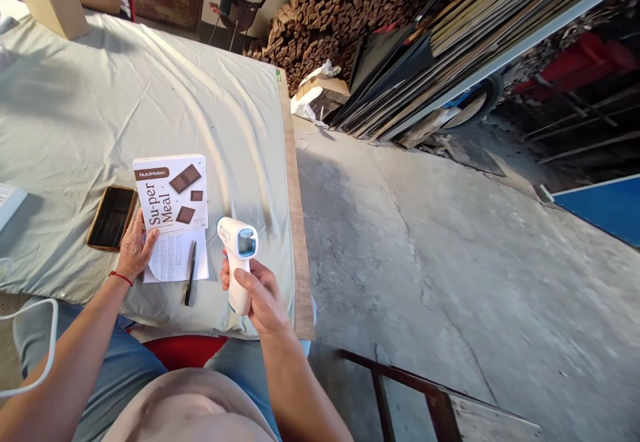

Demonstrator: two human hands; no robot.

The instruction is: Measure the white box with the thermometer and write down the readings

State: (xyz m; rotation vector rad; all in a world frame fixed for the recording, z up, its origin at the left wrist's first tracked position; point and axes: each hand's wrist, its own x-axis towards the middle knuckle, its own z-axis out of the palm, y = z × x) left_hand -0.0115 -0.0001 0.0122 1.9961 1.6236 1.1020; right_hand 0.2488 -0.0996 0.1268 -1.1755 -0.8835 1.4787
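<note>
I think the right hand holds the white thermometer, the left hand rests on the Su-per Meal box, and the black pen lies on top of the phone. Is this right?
Not quite. The head view shows the black pen lying on the printed sheet below the Su-per Meal box, not on the phone. The rest holds: the right hand holds the white thermometer, and the left hand rests on the box.
</note>
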